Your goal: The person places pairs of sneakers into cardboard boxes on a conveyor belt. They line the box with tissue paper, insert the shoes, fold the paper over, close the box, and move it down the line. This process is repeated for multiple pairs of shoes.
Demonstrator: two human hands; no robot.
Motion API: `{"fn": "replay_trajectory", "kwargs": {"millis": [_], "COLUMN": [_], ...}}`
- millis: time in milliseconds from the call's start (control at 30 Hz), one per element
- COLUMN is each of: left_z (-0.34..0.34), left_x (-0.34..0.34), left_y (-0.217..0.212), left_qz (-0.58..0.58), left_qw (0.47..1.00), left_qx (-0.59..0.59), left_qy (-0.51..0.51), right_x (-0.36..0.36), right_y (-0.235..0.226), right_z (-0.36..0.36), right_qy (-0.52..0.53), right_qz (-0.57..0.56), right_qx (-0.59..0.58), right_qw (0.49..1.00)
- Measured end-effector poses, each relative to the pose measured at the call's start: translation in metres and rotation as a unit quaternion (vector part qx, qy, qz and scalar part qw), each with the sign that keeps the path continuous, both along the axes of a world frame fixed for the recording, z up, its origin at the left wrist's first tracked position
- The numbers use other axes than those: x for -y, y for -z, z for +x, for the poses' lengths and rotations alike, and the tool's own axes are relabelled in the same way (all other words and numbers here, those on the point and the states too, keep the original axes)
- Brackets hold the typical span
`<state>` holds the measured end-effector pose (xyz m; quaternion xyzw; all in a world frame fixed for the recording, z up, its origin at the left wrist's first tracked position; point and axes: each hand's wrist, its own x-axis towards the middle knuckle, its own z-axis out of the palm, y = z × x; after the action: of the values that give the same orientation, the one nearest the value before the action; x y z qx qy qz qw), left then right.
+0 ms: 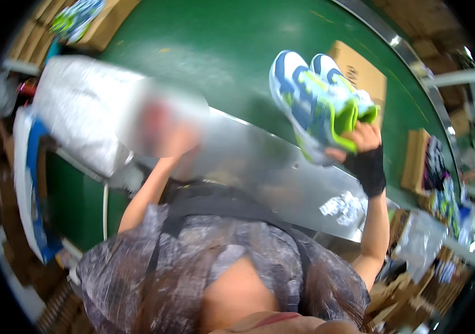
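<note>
My right hand (364, 139), in a black wrist wrap, grips a pair of sneakers (315, 106) by their heel collars. They are white and blue with lime-green linings, toes pointing away from me, held up over the green surface. My left hand (183, 139) is over the left part of the metal edge strip, beside a white plastic-looking sack (81, 106). A smear with a reddish patch covers its fingers, so what they hold, if anything, is hidden.
A brown cardboard box (360, 69) lies behind the sneakers. Crumpled tissue paper (344, 208) rests on the metal strip (265, 167) in front of me. More shoes sit in an open carton (101, 28) at the far left and in a box (415, 161) at the right.
</note>
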<state>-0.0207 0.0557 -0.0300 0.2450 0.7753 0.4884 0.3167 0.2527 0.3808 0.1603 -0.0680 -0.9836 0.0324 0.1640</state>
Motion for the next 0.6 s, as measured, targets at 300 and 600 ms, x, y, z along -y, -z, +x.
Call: {"fn": "replay_trajectory", "kwargs": {"millis": [300,600], "left_z": [0.050,0.057], "left_x": [-0.114,-0.120], "left_y": [-0.061,-0.049], "left_qz": [0.085,-0.097], "left_qw": [0.874,0.938], "left_qx": [-0.462,-0.133], "left_qy": [0.123,0.305], "right_x": [0.113,-0.040], "right_y": [0.077,0.159], "right_z": [-0.045,-0.024], "right_qy": [-0.224,0.319], "right_qz": [-0.070,0.128], "right_qx": [0.140,0.166], "right_qw": [0.962,0.924]}}
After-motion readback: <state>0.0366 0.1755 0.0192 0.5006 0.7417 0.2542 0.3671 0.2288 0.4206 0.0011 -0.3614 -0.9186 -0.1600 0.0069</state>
